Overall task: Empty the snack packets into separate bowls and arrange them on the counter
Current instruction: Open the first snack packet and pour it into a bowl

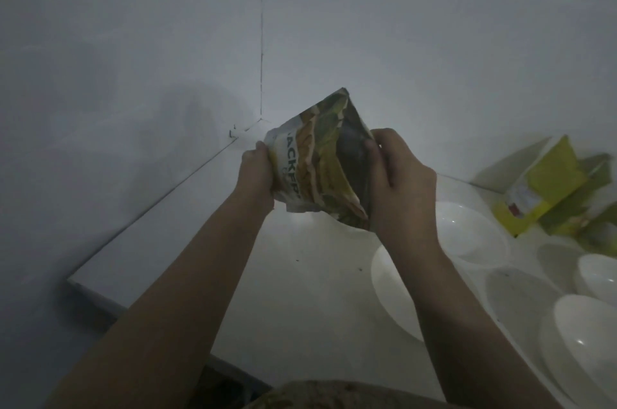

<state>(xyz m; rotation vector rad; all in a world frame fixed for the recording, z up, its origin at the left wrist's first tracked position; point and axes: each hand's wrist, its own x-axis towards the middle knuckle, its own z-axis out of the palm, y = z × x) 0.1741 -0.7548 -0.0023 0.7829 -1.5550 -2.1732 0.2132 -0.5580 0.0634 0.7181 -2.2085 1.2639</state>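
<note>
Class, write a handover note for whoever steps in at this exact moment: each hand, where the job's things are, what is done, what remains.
Left hand and right hand both grip the jackfruit snack packet, held above the counter.
White bowls sit to the right; those visible look empty.
More yellow-green packets lie at far right.
Done: nothing poured yet.
Left: open and empty every packet into its own bowl, then arrange the bowls.

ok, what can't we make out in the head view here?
- Snack packet: whether it is open; both hands, left and right, cover its edges.
- Bowl: partly hidden by the right forearm.
- Yellow-green packets: blurred, print unreadable.
- Lower right bowl: cut off by the frame edge.
</note>
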